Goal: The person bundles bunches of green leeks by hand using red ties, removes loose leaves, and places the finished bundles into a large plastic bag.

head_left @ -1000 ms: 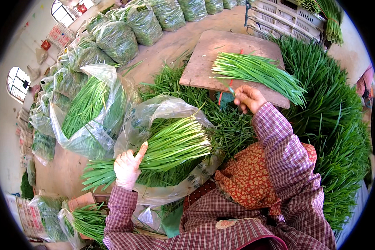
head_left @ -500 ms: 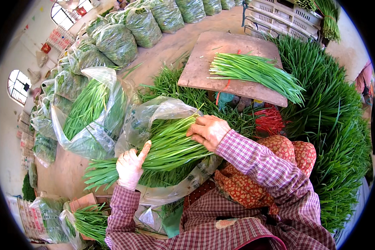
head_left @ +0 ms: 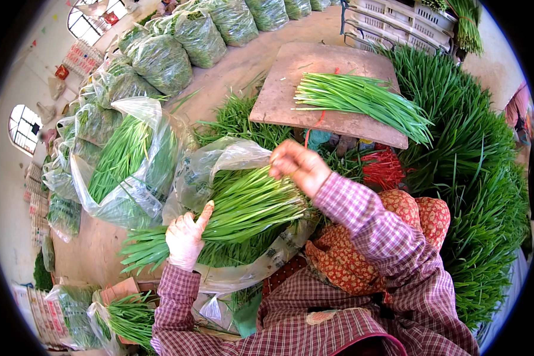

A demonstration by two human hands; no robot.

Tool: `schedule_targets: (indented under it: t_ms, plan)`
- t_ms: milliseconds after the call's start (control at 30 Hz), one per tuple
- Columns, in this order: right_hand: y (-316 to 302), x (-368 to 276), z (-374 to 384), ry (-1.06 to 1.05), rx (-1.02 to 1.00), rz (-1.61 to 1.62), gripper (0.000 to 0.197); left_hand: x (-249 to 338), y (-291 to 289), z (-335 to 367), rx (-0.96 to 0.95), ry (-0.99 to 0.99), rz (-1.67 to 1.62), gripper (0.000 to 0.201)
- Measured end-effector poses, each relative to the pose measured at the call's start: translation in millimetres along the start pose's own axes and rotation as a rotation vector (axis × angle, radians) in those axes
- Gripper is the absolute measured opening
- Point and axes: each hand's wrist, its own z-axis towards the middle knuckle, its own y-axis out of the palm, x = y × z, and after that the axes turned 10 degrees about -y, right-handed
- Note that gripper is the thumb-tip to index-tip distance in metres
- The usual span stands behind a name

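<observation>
A loose bunch of garlic chives [head_left: 252,204] lies across the mouth of a clear plastic bag [head_left: 243,279], with more greens inside. My left hand [head_left: 185,238], in a thin pale glove, grips the leafy end, its thumb stretched over the blades. Just above the pale stem ends is my right hand [head_left: 301,167], raised off the bunch. Its fingers are bent and pressed together; whether a thin blade is between them I cannot make out. Another bundle of chives [head_left: 365,101] rests on a worn board [head_left: 273,107] ahead, a red tie beneath it.
To the left stands an open bag of chives [head_left: 121,154]; full bags [head_left: 160,62] line the floor behind it. A big heap of chives [head_left: 474,207] rises on my right. Red ties [head_left: 381,169] lie beside my knee. White crates [head_left: 397,26] are stacked at the far right.
My right hand has lifted off the stem ends and moved slightly up and to the right, its fingers drawing together. My left hand stays in place on the bunch.
</observation>
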Motion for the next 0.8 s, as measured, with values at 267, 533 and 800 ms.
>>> schedule_targets:
  t_ms: [267,533,800]
  plan:
    - [-90.7,-41.3,-23.8,0.043,0.262,-0.003,0.006,-3.2,2.4,5.5,0.005,-0.065,-0.031,0.091]
    - [-42.1,-33.1,-37.8,-0.225,-0.216,-1.191,0.011,-1.3,5.5,2.7,0.032,-0.062,0.048,0.094]
    - [-9.7,-15.3,-43.8,-0.206,-0.234,-1.257,0.018,3.6,-9.4,12.6,0.065,-0.043,0.037,0.093]
